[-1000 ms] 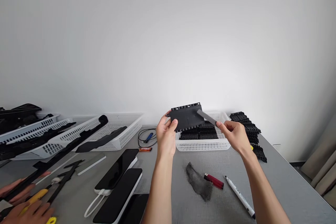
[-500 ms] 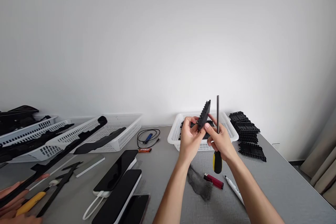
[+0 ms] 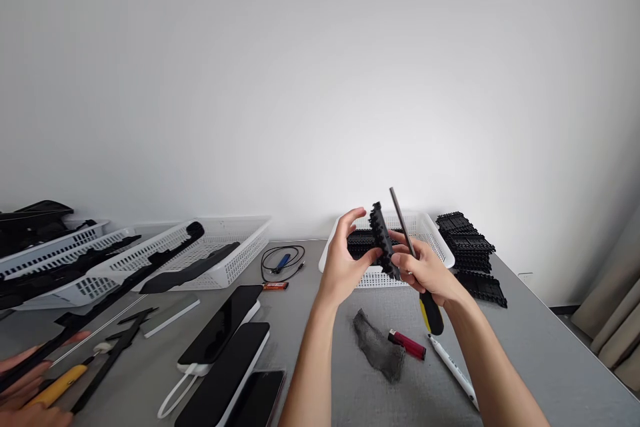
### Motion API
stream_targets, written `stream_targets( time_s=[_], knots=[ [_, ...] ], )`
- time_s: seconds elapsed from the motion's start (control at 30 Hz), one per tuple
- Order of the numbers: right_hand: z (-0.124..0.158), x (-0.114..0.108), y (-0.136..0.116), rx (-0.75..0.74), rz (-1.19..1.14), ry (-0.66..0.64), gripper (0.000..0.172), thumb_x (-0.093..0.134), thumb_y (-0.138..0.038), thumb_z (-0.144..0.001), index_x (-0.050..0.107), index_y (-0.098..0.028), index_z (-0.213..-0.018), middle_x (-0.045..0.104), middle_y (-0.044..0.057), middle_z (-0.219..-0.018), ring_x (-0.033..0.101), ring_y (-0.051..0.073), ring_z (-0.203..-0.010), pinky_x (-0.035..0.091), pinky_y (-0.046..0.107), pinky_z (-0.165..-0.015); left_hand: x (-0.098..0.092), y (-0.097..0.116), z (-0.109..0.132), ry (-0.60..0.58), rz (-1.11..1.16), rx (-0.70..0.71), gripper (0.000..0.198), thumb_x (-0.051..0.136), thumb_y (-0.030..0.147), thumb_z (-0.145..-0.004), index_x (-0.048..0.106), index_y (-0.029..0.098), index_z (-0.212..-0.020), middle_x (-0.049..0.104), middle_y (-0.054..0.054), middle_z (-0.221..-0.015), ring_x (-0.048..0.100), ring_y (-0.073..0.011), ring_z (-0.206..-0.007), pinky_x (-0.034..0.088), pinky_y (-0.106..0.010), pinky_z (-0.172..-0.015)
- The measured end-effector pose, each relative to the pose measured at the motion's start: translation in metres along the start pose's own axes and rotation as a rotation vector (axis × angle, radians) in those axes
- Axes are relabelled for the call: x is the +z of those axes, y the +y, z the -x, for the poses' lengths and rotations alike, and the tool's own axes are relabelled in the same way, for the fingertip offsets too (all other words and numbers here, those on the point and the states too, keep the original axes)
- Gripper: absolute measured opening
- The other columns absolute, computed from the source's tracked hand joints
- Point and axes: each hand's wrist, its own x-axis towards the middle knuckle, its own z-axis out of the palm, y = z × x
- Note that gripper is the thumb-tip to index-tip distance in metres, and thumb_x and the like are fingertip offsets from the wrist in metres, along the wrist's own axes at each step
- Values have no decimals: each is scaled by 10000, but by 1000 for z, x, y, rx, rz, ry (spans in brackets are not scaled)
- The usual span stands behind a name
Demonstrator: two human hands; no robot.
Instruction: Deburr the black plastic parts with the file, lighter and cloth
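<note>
A black toothed plastic part [image 3: 382, 240] is held up over the near side of a white basket [image 3: 327, 250]. My right hand [image 3: 425, 270] pinches its right side between thumb and fingers. The same hand also grips a screwdriver [image 3: 431, 312] with a yellow-and-black handle, its metal shaft slanting up and left. At the part's left, my left hand [image 3: 345, 260] is open, thumb tip against the part and the index finger raised apart from it. More black parts [image 3: 361, 243] lie in the basket, partly hidden by my hands.
Stacked black parts [image 3: 467, 243] stand right of the basket. Nearer lie a dark mesh cloth [image 3: 380, 347], a red lighter [image 3: 407, 345] and a white marker [image 3: 454, 371]. Phones [image 3: 223, 323] and a cable [image 3: 270, 260] are leftward. Another person's hands [image 3: 30, 380] hold a long black strip at far left.
The toothed part has turned, its top now leaning left. My left fingers have spread away from it. The screwdriver has tipped from upright to a leftward slant.
</note>
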Motion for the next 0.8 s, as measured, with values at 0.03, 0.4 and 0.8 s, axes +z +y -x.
stream_targets(
  time_s=[0.03, 0.4, 0.8],
  knots=[
    [1, -1, -2, 11, 18, -43, 673, 696, -360, -763, 569, -221, -1409, 600, 4, -904, 343, 22, -455, 208, 165, -349, -1, 1, 0, -8, -25, 17, 604, 809, 206, -717, 574, 300, -1265, 579, -76, -1391, 456, -275, -1401, 308, -450, -1186],
    [8, -6, -6, -38, 183, -155, 559, 733, -466, -791, 656, -199, -1276, 679, 100, -1110, 400, 43, -509, 289, 206, -427, -13, -10, 2, -12, -87, 82, 464, 746, 83, -640, 512, 255, -1002, 535, -14, -1046, 555, -180, -1017, 435, -278, -893],
    [10, -22, -6, -385, 652, 406, 472, 558, -614, -923, 552, -200, -697, 437, -32, -579, 362, 118, -546, 278, 266, -520, -11, -14, 1, 150, -13, 198, 512, 677, 20, -643, 415, 273, -1002, 476, 12, -944, 487, -143, -905, 412, -274, -870]
  ],
)
